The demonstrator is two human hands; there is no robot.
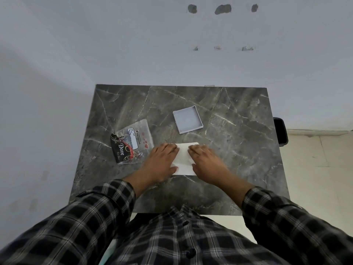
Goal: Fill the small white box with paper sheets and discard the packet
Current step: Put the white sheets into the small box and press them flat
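A stack of white paper sheets (183,159) lies flat on the dark marble table (238,150), near its middle. My left hand (162,161) presses palm-down on the stack's left edge, and my right hand (206,161) presses on its right edge; both have their fingers spread flat. The small white box (187,119) sits open and empty just beyond the sheets, slightly rotated. The clear plastic packet (133,143) with black and red print lies crumpled to the left of my left hand, apart from it.
The table stands against a pale wall at its far edge and left side. A black object (280,131) sticks out beside the table's right edge, over a tiled floor. My checked sleeves cover the table's near edge.
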